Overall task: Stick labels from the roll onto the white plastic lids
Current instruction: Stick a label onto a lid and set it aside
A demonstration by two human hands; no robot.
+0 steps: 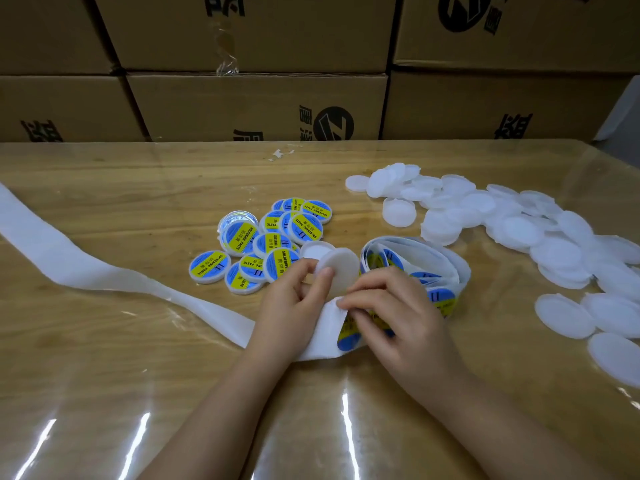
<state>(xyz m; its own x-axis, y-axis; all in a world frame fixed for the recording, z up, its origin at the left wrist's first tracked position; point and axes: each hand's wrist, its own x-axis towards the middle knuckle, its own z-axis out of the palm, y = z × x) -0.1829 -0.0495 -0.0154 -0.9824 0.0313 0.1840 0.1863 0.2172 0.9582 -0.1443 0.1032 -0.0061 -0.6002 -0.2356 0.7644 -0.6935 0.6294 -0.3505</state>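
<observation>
**Peeling the next label, blank lid at the ready**

Stacked cardboard cartons [256, 105] wall off the far edge of a wooden counter [104, 393] under a glossy clear sheet. Toward the counter's right edge lies a heap of blank white lids [512, 223]; near the middle sits a cluster of labelled lids [263, 244] in blue and yellow. Close to the near edge, the left hand [294, 306] pinches one blank lid [337, 271] by its rim, held tilted on edge, thumb on its face. The right hand [391, 306] is curled with its fingertips closed on the strip of the label roll [415, 268], apparently working at a label [348, 336]; the exact grip is hidden under the fingers. Spent white backing [69, 258] trails away to the counter's left edge.

The lid looks light, stiff and smooth, so a rim pinch should hold it steady. The label is likely thin, limp and tacky; it is probably best lifted by one edge only, or it may curl and stick to itself or the fingers.
</observation>
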